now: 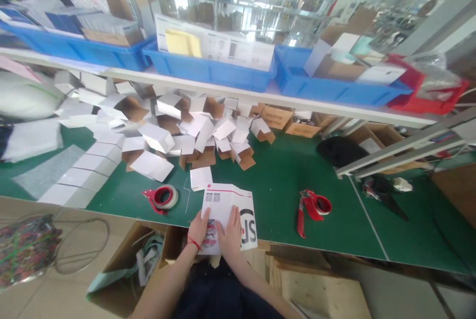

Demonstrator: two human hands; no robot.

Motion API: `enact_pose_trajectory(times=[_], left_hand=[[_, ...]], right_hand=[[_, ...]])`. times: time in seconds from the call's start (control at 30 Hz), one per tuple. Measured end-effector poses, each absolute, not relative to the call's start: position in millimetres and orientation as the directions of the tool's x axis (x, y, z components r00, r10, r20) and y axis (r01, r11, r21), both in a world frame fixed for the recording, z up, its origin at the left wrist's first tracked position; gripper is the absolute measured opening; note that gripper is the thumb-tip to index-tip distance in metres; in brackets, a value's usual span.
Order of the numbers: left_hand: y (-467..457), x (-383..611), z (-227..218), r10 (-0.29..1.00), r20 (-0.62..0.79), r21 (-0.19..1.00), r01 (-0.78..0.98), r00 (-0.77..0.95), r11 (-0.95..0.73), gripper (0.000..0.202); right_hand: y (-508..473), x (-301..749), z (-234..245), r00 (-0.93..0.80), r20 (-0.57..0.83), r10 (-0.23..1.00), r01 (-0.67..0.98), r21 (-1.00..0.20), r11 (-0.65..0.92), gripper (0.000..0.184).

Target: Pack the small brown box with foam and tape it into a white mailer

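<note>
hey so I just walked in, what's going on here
A person's left hand is on the left side of a white printed packet, the right hand on its middle, at the front edge of a green table. One red tape dispenser lies to the left, another to the right. White boxes are jumbled behind, many open.

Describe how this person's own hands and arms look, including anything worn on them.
The left hand and right hand are ungloved, and no sleeves show on the forearms. A thin red band circles the left wrist; none shows on the right. Dark, navy-looking clothing covers the body between the arms.
</note>
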State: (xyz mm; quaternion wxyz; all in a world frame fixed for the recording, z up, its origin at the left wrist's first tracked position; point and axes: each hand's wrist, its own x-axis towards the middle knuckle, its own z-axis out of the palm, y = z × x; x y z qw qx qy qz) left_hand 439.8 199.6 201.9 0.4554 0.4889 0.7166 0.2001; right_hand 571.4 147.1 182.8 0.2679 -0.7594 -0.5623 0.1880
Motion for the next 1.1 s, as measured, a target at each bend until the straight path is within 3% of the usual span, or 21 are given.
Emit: enact_pose_trajectory(times=[0.2,0.3,0.4,0.47,0.53,0.73,1.0,1.1], left_hand=[[194.6,445.3,205.9,0.882,-0.449,0.714,0.536,-0.142,0.450,0.061],[195.6,443.3,205.3,0.884,-0.440,0.710,0.542,-0.155,0.449,0.058],[197.3,443.4,203.2,0.892,-0.422,0.717,0.542,-0.163,0.438,0.056],[197.8,444.6,201.7,0.899,-0.409,0.729,0.535,-0.159,0.427,0.056],[196.2,445.1,200.6,0.904,-0.399,0.744,0.522,-0.153,0.417,0.056],[167.4,435.7,200.2,0.914,-0.375,0.796,0.452,-0.155,0.403,0.052],[141.4,428.3,198.7,0.886,-0.433,0.782,0.419,-0.166,0.461,0.069],[150.0,428.3,188.9,0.863,-0.467,0.746,0.439,-0.190,0.500,0.073]], right_hand=[[152.3,589.7,178.7,0.272,-0.040,0.961,0.747,-0.621,-0.237,0.072],[148.0,592.2,192.5,0.211,-0.064,0.975,0.798,-0.565,-0.210,0.071],[142.0,597.4,208.8,-0.092,0.066,0.994,0.873,-0.475,0.113,0.062],[139.4,601.6,216.2,-0.313,0.136,0.940,0.837,-0.427,0.341,0.060],[138.4,605.5,219.1,-0.410,0.155,0.899,0.802,-0.408,0.436,0.055],[141.9,610.9,211.3,-0.438,0.167,0.883,0.779,-0.420,0.466,0.055],[146.3,619.1,232.1,-0.465,0.112,0.878,0.700,-0.562,0.441,0.051],[153.6,659.0,223.6,-0.260,0.128,0.957,0.740,-0.610,0.283,0.047]])
